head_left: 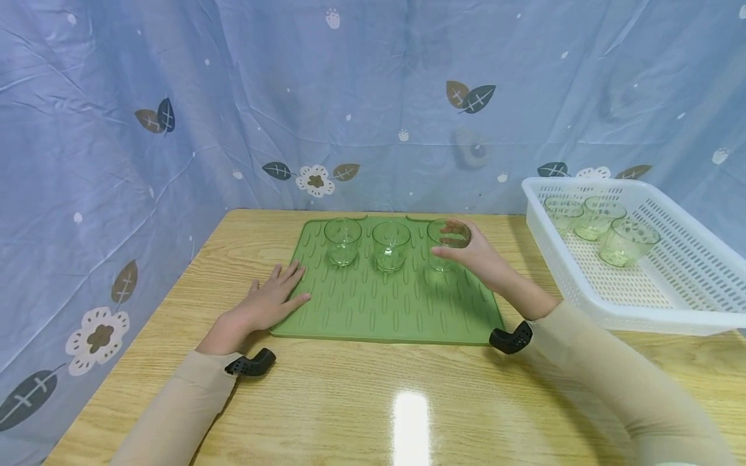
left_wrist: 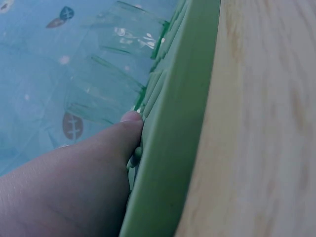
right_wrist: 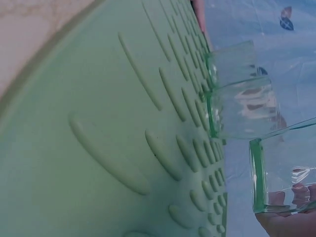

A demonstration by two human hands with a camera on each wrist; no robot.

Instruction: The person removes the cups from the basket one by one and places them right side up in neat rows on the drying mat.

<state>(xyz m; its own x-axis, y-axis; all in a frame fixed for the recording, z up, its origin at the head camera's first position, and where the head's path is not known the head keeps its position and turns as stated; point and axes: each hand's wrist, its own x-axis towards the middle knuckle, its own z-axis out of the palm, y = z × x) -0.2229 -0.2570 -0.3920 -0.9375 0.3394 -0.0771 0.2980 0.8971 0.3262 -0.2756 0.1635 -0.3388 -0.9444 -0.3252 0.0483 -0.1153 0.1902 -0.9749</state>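
Note:
My right hand (head_left: 482, 260) grips a clear green-tinted glass (head_left: 441, 260) by its sides, thumb at the front and fingers behind. The glass is upright close over the right part of a green ridged drying mat (head_left: 384, 317); in the right wrist view its base (right_wrist: 257, 177) shows at the mat's far side. Two matching glasses, a left one (head_left: 342, 244) and a middle one (head_left: 391, 248), stand upright on the mat in a row with it. Fingers spread, my left hand (head_left: 269, 303) rests at the mat's left edge, its thumb (left_wrist: 129, 123) on the mat.
A white plastic basket (head_left: 647, 316) with slotted walls stands on the right of the wooden table (head_left: 326, 395). Inside are three more glasses (head_left: 626, 243), grouped toward its left side. A blue patterned cloth (head_left: 373, 97) hangs behind and along the left.

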